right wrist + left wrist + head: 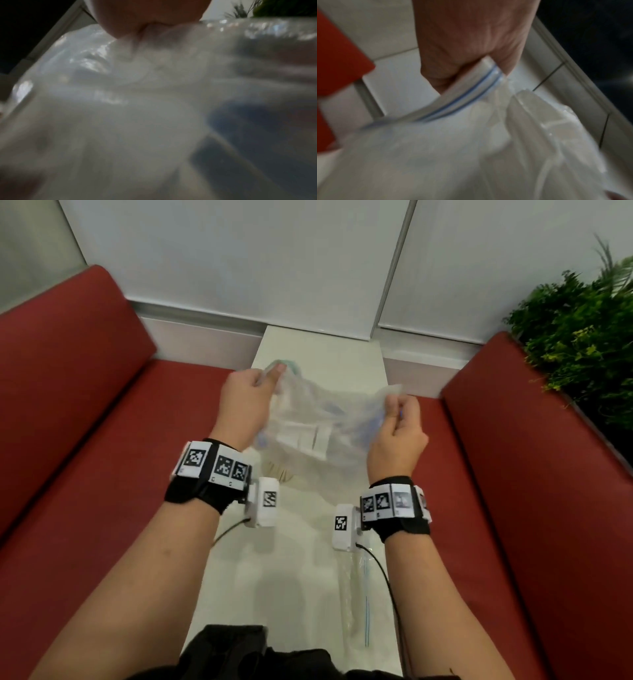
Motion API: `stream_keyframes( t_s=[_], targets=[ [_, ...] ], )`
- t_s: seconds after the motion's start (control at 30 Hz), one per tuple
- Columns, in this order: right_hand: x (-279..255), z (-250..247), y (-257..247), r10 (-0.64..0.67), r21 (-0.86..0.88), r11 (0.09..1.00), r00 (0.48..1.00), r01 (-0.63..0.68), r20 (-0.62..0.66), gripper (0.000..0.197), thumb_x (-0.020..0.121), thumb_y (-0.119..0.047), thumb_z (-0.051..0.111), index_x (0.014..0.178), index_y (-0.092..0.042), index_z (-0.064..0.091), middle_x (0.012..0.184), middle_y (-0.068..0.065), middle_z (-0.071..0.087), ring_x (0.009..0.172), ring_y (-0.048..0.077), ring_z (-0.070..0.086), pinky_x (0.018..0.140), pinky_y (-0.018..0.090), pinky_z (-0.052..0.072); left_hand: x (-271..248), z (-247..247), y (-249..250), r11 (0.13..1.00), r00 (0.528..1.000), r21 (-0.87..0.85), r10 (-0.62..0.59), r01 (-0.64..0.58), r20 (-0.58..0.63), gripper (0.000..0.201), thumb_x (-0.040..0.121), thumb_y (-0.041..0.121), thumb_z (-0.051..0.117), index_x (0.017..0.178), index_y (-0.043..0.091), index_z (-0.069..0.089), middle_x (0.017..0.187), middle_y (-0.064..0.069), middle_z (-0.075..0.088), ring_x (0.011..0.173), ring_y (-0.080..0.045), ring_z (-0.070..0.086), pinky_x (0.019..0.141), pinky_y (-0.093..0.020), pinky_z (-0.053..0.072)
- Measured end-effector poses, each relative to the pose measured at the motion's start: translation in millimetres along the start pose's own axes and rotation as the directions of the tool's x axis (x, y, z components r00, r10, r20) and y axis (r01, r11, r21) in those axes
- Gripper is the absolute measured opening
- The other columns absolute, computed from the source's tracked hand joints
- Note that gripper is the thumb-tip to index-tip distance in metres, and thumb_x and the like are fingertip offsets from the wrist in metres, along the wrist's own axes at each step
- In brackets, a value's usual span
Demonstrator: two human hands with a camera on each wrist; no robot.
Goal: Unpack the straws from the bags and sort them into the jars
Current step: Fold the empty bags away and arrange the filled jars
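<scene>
Above the narrow white table [308, 583] I hold a clear zip bag [308, 422] spread between both hands. My left hand [260, 381] pinches its top left corner by the blue zip strip [462, 97]. My right hand [399, 412] pinches the opposite edge. The plastic [137, 108] fills the blurred right wrist view. White label patches and faint blue shapes show through the bag; its contents are too blurred to make out. A second clear bag [356, 594] with a blue zip line lies flat on the table near my right wrist. No jars are in view.
Red cushioned benches [85, 440] [531, 474] flank the table on both sides. A green plant [582, 320] stands at the far right. A white wall panel [239, 268] closes the far end. Something beige [277, 470] lies on the table under the held bag.
</scene>
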State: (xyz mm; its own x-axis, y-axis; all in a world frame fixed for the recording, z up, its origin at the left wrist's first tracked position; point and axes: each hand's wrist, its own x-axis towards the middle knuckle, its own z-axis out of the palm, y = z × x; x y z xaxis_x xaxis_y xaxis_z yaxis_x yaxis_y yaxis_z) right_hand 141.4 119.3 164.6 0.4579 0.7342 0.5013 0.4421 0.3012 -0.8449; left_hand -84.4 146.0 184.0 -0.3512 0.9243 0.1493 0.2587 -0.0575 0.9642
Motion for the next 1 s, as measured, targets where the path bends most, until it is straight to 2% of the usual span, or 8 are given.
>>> stream_keyframes(
  t_s=[0.17, 0.37, 0.47, 0.6, 0.67, 0.73, 0.87, 1.0],
  targets=[
    [13, -10, 13, 0.051, -0.043, 0.998, 0.998, -0.053, -0.049, 0.028, 0.106, -0.037, 0.049, 0.091, -0.016, 0.061, 0.056, -0.01, 0.046, 0.046, -0.002, 0.044, 0.041, 0.01, 0.029, 12, -18, -11, 0.995, 0.998, 0.093, 0.045, -0.041, -0.035, 0.039, 0.077, 0.053, 0.079, 0.053, 0.025, 0.065, 0.039, 0.006, 0.053, 0.032, -0.006, 0.042, 0.036, -0.016, 0.034],
    [14, -21, 25, 0.074, -0.018, 0.997, 0.994, -0.076, -0.076, 0.023, 0.104, -0.035, 0.052, 0.087, -0.023, 0.06, 0.055, -0.011, 0.046, 0.047, -0.004, 0.044, 0.044, 0.008, 0.03, 19, -36, -13, 0.986, 0.987, -0.127, -0.089, 0.105, 0.132, 0.057, 0.056, 0.057, 0.092, 0.085, 0.011, 0.077, 0.095, -0.029, 0.071, 0.077, -0.026, 0.058, 0.072, -0.041, 0.049],
    [17, -27, 32, 0.086, -0.008, 0.996, 0.989, -0.088, -0.119, 0.022, 0.104, -0.035, 0.052, 0.087, -0.023, 0.06, 0.057, -0.012, 0.048, 0.049, -0.004, 0.044, 0.046, 0.008, 0.032, 17, -40, -10, 0.905, 0.932, -0.344, -0.129, 0.25, 0.338, 0.059, 0.059, 0.047, 0.095, 0.104, 0.012, 0.078, 0.105, -0.017, 0.069, 0.093, -0.028, 0.061, 0.085, -0.041, 0.055],
    [16, -30, 34, 0.205, -0.23, 0.95, 0.977, -0.212, -0.052, 0.011, 0.098, -0.028, 0.056, 0.109, -0.026, 0.056, 0.087, -0.009, 0.061, 0.08, -0.001, 0.056, 0.083, 0.036, 0.048, 3, -29, 9, 0.892, 0.912, -0.405, -0.021, 0.202, 0.41, 0.031, 0.091, 0.02, 0.073, 0.116, 0.01, 0.058, 0.1, -0.006, 0.075, 0.072, -0.024, 0.073, 0.05, -0.024, 0.051],
    [17, -28, 26, 0.111, -0.37, 0.925, 0.993, -0.089, 0.038, 0.051, 0.086, -0.02, 0.064, 0.134, -0.027, 0.047, 0.124, -0.003, 0.057, 0.115, 0.016, 0.052, 0.103, 0.045, 0.038, -7, -18, 23, 0.953, 0.884, -0.282, 0.038, 0.108, 0.467, 0.03, 0.096, 0.019, 0.069, 0.118, 0.01, 0.05, 0.104, -0.011, 0.077, 0.071, -0.032, 0.074, 0.043, -0.026, 0.047],
    [22, -24, 12, -0.066, -0.271, 0.95, 0.949, 0.155, 0.309, 0.072, 0.078, -0.021, 0.068, 0.143, -0.035, 0.04, 0.138, -0.01, 0.052, 0.128, 0.009, 0.047, 0.107, 0.033, 0.034, -17, -7, 38, 0.986, 0.81, -0.166, 0.076, 0.027, 0.581, 0.035, 0.095, 0.021, 0.072, 0.119, 0.011, 0.048, 0.105, -0.013, 0.077, 0.078, -0.037, 0.075, 0.046, -0.029, 0.051],
    [23, -6, -13, 0.041, 0.0, 0.997, 0.581, -0.071, 0.813, 0.035, 0.085, -0.021, 0.074, 0.119, -0.024, 0.066, 0.102, -0.003, 0.075, 0.101, 0.007, 0.069, 0.09, 0.026, 0.052, -29, 10, 48, 0.989, 0.733, -0.145, 0.108, -0.013, 0.672, 0.037, 0.092, 0.023, 0.075, 0.121, 0.012, 0.055, 0.097, -0.01, 0.078, 0.08, -0.026, 0.075, 0.07, -0.038, 0.061],
    [27, -15, 0, 0.062, 0.164, 0.955, 0.708, -0.247, 0.703, 0.007, 0.093, -0.001, 0.061, 0.095, 0.001, 0.067, 0.085, 0.009, 0.068, 0.08, 0.017, 0.062, 0.075, 0.031, 0.051, -10, -18, 30, 0.988, 0.853, -0.105, 0.149, -0.112, 0.5, 0.035, 0.097, 0.055, 0.057, 0.105, 0.024, 0.07, 0.101, 0.005, 0.078, 0.097, -0.009, 0.072, 0.098, -0.035, 0.052]
  ],
)
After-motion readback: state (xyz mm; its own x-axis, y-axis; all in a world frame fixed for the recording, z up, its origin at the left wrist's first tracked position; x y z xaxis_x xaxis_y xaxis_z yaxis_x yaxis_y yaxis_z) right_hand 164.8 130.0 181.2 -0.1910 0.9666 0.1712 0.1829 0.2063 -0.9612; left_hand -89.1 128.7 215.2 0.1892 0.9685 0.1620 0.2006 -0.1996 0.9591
